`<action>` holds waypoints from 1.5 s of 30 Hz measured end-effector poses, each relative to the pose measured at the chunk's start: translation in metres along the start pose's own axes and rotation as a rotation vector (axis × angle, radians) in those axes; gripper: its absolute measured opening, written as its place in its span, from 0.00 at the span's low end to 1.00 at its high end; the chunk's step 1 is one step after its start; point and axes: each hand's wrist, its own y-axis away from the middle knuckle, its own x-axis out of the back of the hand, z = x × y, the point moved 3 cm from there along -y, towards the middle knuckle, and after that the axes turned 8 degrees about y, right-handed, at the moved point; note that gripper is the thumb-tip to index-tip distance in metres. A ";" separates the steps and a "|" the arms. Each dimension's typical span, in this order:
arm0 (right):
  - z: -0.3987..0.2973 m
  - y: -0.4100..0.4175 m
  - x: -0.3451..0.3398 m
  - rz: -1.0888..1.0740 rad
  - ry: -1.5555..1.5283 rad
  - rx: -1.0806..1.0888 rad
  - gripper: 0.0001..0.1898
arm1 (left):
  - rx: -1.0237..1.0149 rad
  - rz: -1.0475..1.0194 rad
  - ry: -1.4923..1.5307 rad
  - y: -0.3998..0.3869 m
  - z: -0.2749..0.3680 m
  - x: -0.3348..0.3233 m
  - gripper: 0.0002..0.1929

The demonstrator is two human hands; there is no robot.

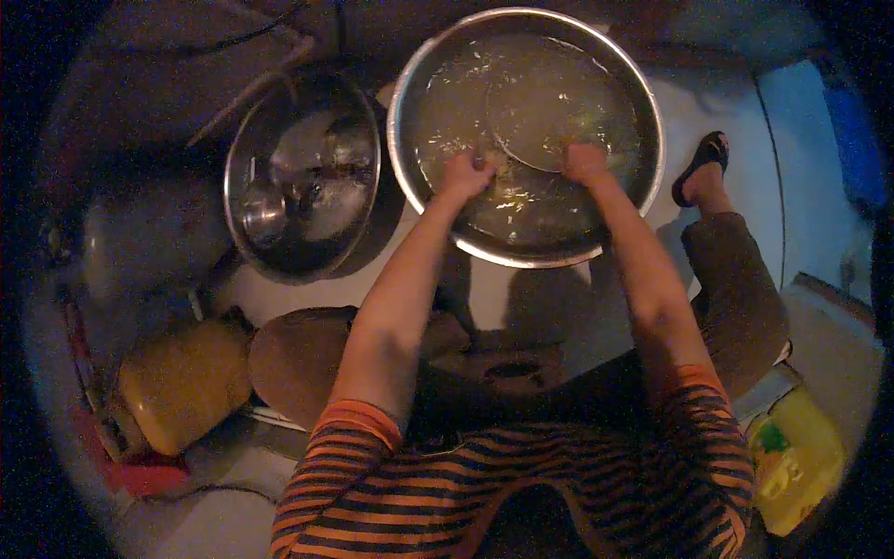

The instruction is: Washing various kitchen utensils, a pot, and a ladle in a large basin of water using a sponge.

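Observation:
A wide metal basin (pixel 527 262) of cloudy water stands in front of me. Within it lies a round dish or lid (pixel 534 119), mostly under the water, with its curved rim showing. My right hand (pixel 585 164) is closed at the near right part of that rim. To the left of the dish, my left hand (pixel 469 175) is bent at the water's surface with the fingers partly hidden. Something pale may be by its fingertips, but blur and glare keep me from telling what.
Left of the basin, a dark metal tub (pixel 304 269) holds shiny metalware (pixel 264 215). A yellow-orange container (pixel 185 388) stands at lower left, and a yellow bag (pixel 796 465) lies at lower right. My sandalled foot (pixel 702 168) rests on the floor to the right.

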 end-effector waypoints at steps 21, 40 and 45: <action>-0.092 -0.045 -0.003 0.301 -0.701 0.290 0.12 | 0.081 0.058 0.290 -0.045 -0.034 -0.001 0.13; 0.047 -0.129 -0.054 -0.032 0.135 0.121 0.13 | 0.355 -0.642 1.076 -0.046 -0.010 -0.048 0.14; 0.006 -0.074 -0.054 0.287 -0.095 -0.113 0.11 | 0.651 -0.594 1.162 -0.062 -0.068 -0.103 0.15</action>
